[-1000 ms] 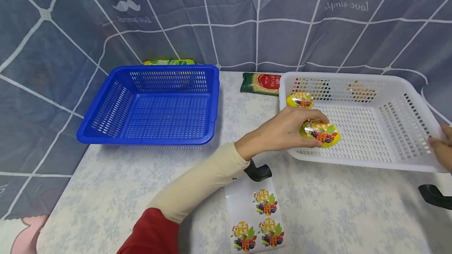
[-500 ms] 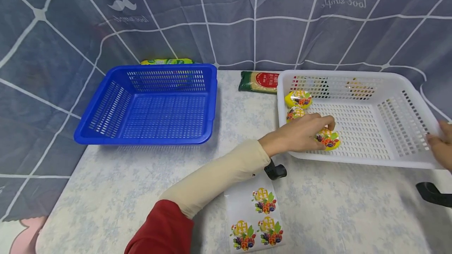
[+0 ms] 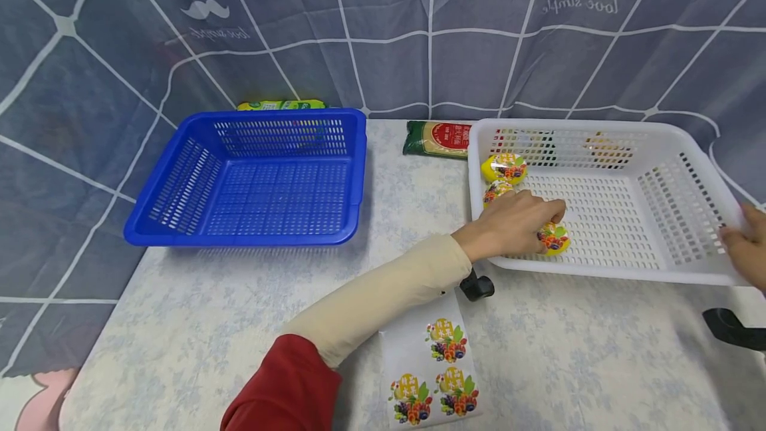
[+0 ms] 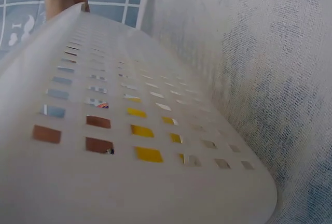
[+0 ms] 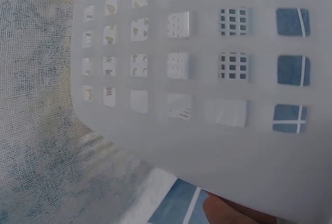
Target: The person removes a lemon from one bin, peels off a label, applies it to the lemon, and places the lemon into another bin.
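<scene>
Inside the white basket (image 3: 598, 278), my left hand (image 3: 514, 225) holds a yellow lemon (image 3: 555, 245) with a fruit-print sticker, low over the basket floor near the front left corner. Part of the lemon is hidden under the fingers. Yellow lemon skin (image 4: 142, 130) also shows through the wall holes in the left wrist view. Two more stickered lemons lie along the left wall: one lemon (image 3: 504, 168) in the back corner, another lemon (image 3: 497, 191) partly behind my hand. My right hand (image 3: 751, 245) grips the basket's right rim, thumb on the inner side.
A blue basket (image 3: 353, 218) stands at the left. The sticker sheet (image 3: 413, 351), with several fruit stickers, lies at the front middle. Behind the baskets are a red and green packet (image 3: 439, 138) and a yellow-green packet (image 3: 281, 104). A grey curtain (image 3: 389, 12) hangs behind.
My left hand has carried the lemon slightly right and down into the white basket, uncovering another lemon by the left wall. The right hand keeps its grip on the rim.
</scene>
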`<state>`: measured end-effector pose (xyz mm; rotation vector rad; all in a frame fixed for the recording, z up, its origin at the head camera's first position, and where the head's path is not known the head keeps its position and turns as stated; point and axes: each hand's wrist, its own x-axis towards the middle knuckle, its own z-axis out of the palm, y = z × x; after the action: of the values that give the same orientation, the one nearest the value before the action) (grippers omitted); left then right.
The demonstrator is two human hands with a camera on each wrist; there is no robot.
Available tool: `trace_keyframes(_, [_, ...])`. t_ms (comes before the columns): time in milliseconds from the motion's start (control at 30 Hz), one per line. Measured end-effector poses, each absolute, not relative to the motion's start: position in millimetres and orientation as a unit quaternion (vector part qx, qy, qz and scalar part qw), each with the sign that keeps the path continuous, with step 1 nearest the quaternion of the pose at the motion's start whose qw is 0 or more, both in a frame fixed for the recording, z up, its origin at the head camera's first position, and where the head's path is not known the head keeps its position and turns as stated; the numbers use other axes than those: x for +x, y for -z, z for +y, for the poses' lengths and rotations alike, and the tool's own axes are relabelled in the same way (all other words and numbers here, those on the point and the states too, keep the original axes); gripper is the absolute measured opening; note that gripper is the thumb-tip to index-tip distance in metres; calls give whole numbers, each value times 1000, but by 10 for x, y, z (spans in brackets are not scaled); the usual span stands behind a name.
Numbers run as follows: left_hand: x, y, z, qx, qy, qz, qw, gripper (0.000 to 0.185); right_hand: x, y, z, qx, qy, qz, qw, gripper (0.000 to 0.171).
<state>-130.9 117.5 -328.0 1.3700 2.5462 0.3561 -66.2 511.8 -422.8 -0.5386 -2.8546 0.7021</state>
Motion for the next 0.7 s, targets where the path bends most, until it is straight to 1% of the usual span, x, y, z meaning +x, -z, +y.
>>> trace_keyframes(233, [-1307, 3295, 1199, 453, -110, 870, 160, 32, -657, 4297, 5172, -173, -242, -952, 75, 52])
trace_keyframes(300, [-1303, 3302, 1200, 456, -111, 868, 163, 29, -665, 4326, 5224, -177, -246, -950, 71, 53])
trace_keyframes(500, [-1300, 3316, 1187, 456, -99, 872, 146, 22, -742, 4366, 5258, -177, -253, -949, 68, 55])
trace_keyframes(700, [-1295, 3300, 1167, 452, -71, 881, 123, 29, -822, 4355, 5238, -173, -259, -948, 70, 55])
